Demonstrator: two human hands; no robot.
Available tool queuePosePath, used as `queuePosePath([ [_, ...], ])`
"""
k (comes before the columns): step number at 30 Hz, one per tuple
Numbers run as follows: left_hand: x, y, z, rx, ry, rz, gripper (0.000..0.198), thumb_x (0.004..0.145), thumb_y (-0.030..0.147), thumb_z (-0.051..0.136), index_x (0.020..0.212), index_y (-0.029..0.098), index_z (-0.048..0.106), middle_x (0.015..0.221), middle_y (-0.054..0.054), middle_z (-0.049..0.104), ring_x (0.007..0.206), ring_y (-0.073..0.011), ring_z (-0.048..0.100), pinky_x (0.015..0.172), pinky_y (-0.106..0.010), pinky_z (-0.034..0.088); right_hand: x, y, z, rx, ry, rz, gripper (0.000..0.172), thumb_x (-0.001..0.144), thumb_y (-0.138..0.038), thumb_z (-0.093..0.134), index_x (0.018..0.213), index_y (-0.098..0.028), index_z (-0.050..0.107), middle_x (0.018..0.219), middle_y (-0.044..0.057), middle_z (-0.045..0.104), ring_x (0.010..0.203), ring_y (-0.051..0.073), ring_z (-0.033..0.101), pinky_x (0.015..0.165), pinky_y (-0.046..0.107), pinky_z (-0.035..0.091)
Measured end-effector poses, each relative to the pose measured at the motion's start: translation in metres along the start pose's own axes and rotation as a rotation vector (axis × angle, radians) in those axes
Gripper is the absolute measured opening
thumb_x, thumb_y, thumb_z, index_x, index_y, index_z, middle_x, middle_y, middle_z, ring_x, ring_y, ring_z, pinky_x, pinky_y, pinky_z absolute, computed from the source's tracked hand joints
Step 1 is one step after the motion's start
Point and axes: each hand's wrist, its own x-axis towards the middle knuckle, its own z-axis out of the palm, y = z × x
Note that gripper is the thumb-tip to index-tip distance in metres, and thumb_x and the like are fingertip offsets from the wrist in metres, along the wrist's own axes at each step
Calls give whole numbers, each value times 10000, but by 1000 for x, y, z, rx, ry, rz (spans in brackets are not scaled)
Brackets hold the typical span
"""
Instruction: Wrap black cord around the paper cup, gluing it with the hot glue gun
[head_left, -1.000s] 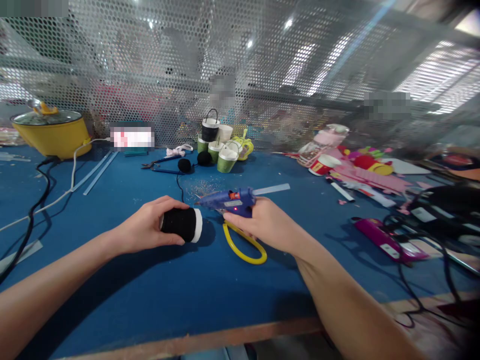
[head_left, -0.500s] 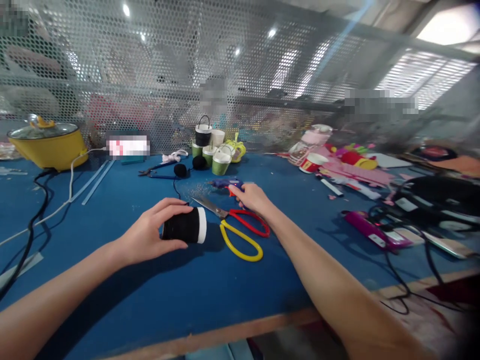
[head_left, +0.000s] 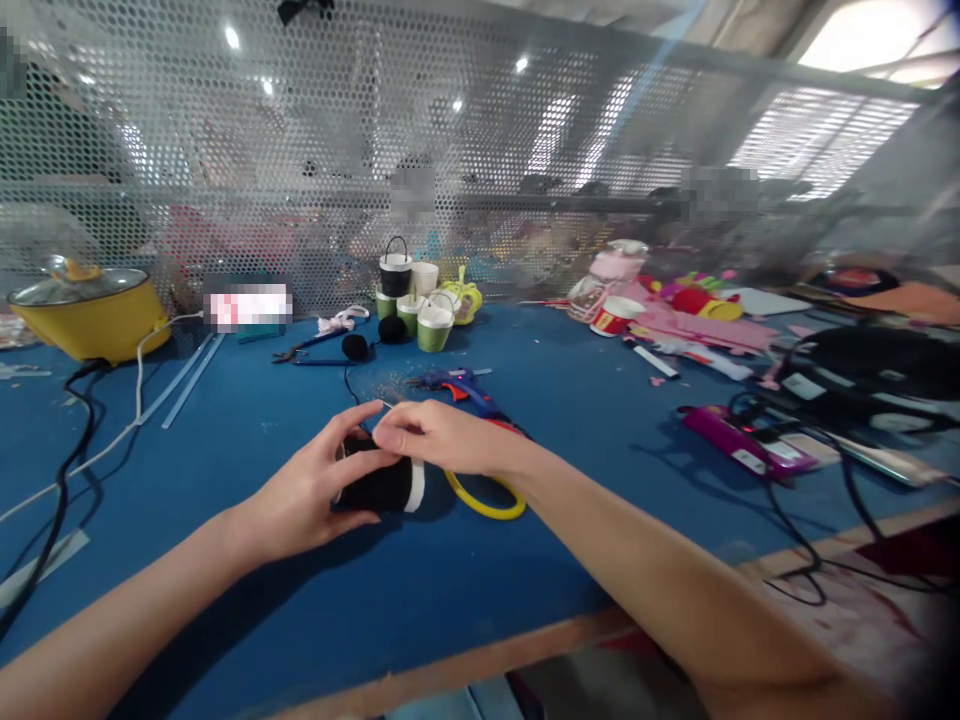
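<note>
On its side above the blue table lies a black cup [head_left: 379,484] with a white rim, and my left hand [head_left: 300,492] is wrapped round it. My right hand [head_left: 442,438] reaches over the cup's upper side, its fingers pressed together close to my left fingertips; what they pinch is too small to make out. Behind my right hand a blue glue gun [head_left: 465,383] with a red trigger rests on the table. Scissors with a yellow handle [head_left: 487,512] and a red one lie partly under my right wrist. Black yarn runs from a black ball [head_left: 355,347] toward the cup.
Small green, white and black buckets [head_left: 435,328] stand at the back before a mesh screen. Pliers [head_left: 300,352] lie left of them. A yellow pot [head_left: 94,315] is far left. At right are a purple power strip [head_left: 742,443], cables and pink craft pieces [head_left: 697,330].
My right hand has let go of the glue gun, now lying on the table, and moved left to the cup. My left hand still holds the cup. The view has shifted slightly.
</note>
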Motion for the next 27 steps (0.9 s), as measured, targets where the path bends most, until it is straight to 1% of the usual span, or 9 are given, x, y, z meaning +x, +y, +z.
queuePosePath([
  [3, 1, 1, 0, 34, -40, -8, 534, 693, 182, 662, 1178, 239, 448, 1362, -142, 227, 1118, -322, 438, 879, -487, 453, -1, -2, 7, 53, 84, 47, 257, 752, -360, 563, 869, -145, 642, 897, 58, 650, 834, 163, 582, 725, 262, 417],
  [6, 2, 3, -1, 69, -53, 34, 544, 691, 146, 657, 1184, 237, 447, 1361, -140, 220, 1162, -337, 399, 901, -490, 439, -1, -2, 12, 129, 147, 120, 159, 718, -266, 580, 805, -139, 620, 831, 45, 646, 771, 148, 580, 671, 255, 427],
  [9, 3, 6, -1, 114, -74, 82, 572, 707, 115, 638, 1216, 245, 411, 1371, -145, 203, 1212, -342, 341, 932, -490, 411, 0, -1, 14, 183, 135, 160, 138, 691, -209, 577, 807, -137, 594, 815, 39, 638, 721, 134, 571, 627, 250, 430],
  [12, 2, 8, 0, 120, -75, 72, 598, 718, 109, 627, 1232, 276, 371, 1373, -136, 207, 1212, -334, 346, 927, -490, 414, 0, -2, 13, 200, 116, 154, 107, 702, -190, 567, 792, -135, 586, 800, 37, 638, 712, 124, 565, 650, 257, 428],
  [14, 1, 7, 0, 88, -66, 57, 624, 723, 125, 628, 1246, 285, 330, 1376, -136, 199, 1207, -326, 357, 930, -490, 410, -1, -2, 12, 217, 144, 124, 85, 728, -204, 551, 773, -136, 578, 775, 32, 628, 705, 119, 557, 652, 257, 421],
  [17, 0, 6, 1, -2, -5, -22, 662, 725, 198, 644, 1264, 278, 267, 1359, -148, 218, 1206, -324, 356, 937, -502, 392, -4, -1, 10, 296, 276, 69, 84, 755, -233, 530, 739, -150, 530, 722, 15, 609, 659, 108, 538, 613, 249, 410],
  [21, 2, 6, 1, -152, 74, -184, 620, 699, 319, 670, 1204, 251, 316, 1236, -134, 365, 1157, -300, 402, 913, -467, 412, -5, 6, 7, 495, 420, 55, 83, 728, -214, 564, 743, -167, 497, 680, -8, 611, 653, 97, 556, 653, 254, 421],
  [24, 3, 6, 1, -254, 32, -267, 562, 685, 362, 674, 1141, 224, 375, 1116, -97, 467, 1034, -251, 496, 849, -397, 458, -5, 11, 4, 635, 457, 35, 111, 709, -207, 589, 810, -167, 566, 699, -17, 611, 691, 90, 571, 700, 253, 426],
  [27, 4, 7, 0, -308, -19, -347, 517, 677, 398, 669, 1095, 205, 435, 1020, -66, 542, 911, -221, 553, 786, -355, 475, -4, 13, 2, 694, 452, 56, 123, 695, -209, 612, 810, -165, 612, 689, -19, 615, 644, 71, 552, 639, 226, 421],
])
